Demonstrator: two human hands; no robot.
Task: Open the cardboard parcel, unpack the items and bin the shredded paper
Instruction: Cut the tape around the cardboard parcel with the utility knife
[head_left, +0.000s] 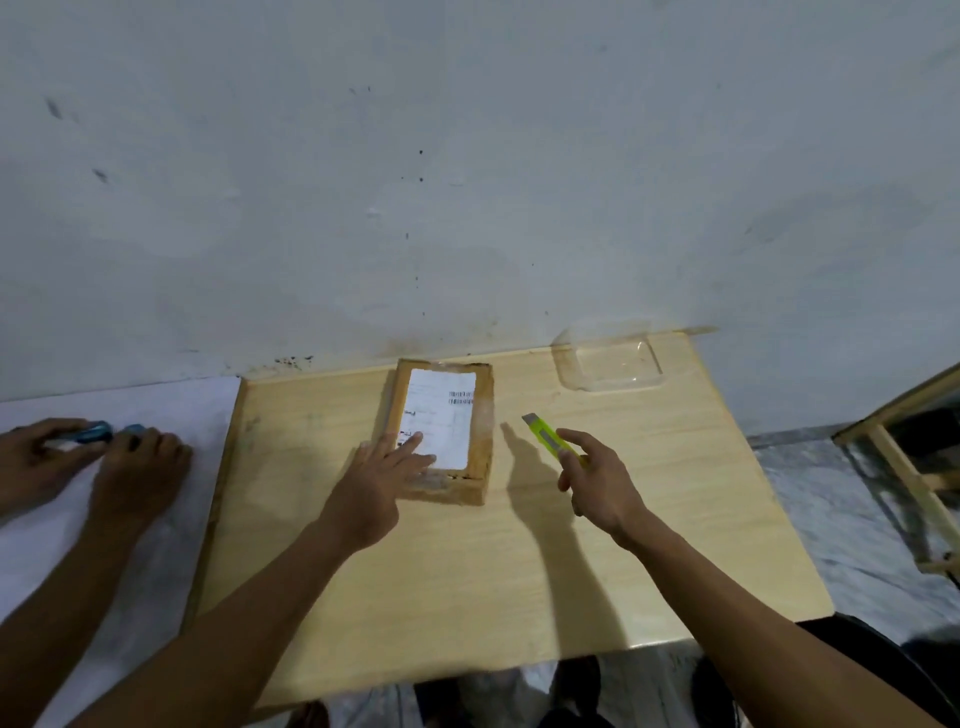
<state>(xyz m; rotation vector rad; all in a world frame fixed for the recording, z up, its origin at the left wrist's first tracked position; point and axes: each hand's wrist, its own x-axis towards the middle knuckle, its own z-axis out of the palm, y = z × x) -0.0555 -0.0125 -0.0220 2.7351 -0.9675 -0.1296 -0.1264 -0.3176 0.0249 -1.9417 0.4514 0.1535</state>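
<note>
The cardboard parcel (441, 431) lies flat near the far edge of the wooden surface (467, 571), with a white label (440, 415) on top. The left hand (379, 483) rests on its near left corner, fingers spread, grip released. The right hand (597, 483) grasps a yellow-green box cutter (548, 436) just right of the parcel. A clear plastic tray (608, 364) sits far right.

A plain room: stained wall (467, 182), wooden table (467, 571), marble floor (831, 493).

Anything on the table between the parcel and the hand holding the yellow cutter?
Nothing: in the head view, only bare tabletop and the hand's shadow separate the parcel from the right hand holding the cutter.
</note>
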